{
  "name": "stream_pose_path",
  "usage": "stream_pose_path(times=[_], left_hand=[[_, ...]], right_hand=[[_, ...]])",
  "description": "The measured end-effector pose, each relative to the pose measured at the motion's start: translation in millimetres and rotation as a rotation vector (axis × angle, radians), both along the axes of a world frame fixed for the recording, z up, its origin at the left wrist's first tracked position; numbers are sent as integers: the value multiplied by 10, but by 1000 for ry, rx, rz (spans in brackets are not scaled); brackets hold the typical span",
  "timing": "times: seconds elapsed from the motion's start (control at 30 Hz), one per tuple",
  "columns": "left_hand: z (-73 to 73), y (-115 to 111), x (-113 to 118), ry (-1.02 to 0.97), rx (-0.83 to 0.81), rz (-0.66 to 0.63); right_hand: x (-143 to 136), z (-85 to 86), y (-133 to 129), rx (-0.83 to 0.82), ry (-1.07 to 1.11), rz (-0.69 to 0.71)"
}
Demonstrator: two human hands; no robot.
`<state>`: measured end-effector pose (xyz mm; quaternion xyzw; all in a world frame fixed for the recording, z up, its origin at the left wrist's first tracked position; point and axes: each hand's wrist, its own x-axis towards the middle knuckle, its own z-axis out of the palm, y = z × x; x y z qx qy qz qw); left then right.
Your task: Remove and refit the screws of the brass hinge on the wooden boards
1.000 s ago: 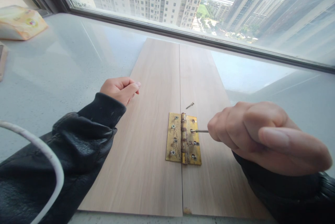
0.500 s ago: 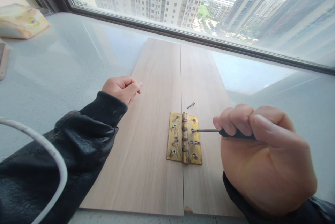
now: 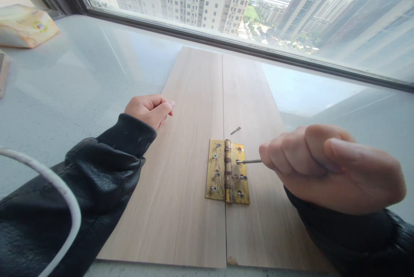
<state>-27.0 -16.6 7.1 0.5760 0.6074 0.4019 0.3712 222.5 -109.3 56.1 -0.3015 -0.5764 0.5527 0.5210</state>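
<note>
My right hand [image 3: 330,167] is closed round a screwdriver [image 3: 252,161], whose thin shaft points left; the handle is hidden in the fist. The screwdriver tip meets a screw hole in the right leaf of a worn brass hinge [image 3: 229,171]. This hinge lies across the seam between two pale wooden boards, the left board [image 3: 181,169] and the right board [image 3: 258,225]. Screw heads show in both leaves. Just above the hinge, a loose screw [image 3: 236,130] lies on the right board. My left hand [image 3: 148,108], fingers curled in, is at the left board's edge.
The boards lie on a glossy speckled sill [image 3: 97,70] below a window frame [image 3: 207,37]. A yellowish packet [image 3: 27,26] sits at the far left, with a flat object [image 3: 3,74] partly in view below it. A white cable [image 3: 69,199] loops in front of my left sleeve.
My right hand has rolled over on the screwdriver, hiding its handle, with the knuckles slightly further left. The tip stays at the same hole. My left hand has barely moved.
</note>
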Motion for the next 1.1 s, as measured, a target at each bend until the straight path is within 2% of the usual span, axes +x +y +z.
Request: stream_pose_path(times=[0.1,0.17,0.23,0.4,0.43,0.5,0.6,0.67,0.7,0.73,0.8,0.87,1.03,1.1], left_hand=[[2,-5,3,-4,-11,3],[5,-7,3,-2,-12,6],[10,-8,4,-2,-13,5],[18,-4,9,6,4,1],[18,-3,11,3,6,-1],[16,-2,12,-7,10,-3],[8,-1,11,-7,16,-1],[2,-1,7,-3,18,0],[0,-1,4,0,19,1],[-2,0,2,3,20,0],[-2,0,-1,5,15,0],[0,-2,-1,5,4,0],[1,-5,5,-4,16,-1],[0,-4,3,-7,12,0]], right_hand=[[-189,-8,-76,-46,137,-470],[-291,-11,-138,-83,162,-700],[-367,-15,-194,-103,146,-783],[-435,-30,-292,-61,123,-800],[-414,-31,-299,-41,113,-743],[-321,-24,-288,-30,68,-545],[-86,2,-190,-54,-81,-139],[71,22,-92,-9,-140,190],[131,30,-47,-19,-168,295],[170,35,-11,-17,-187,386],[182,39,24,-15,-192,426],[107,35,13,-8,-136,287],[-231,33,-84,-52,101,-517],[-327,36,-130,-97,126,-731]])
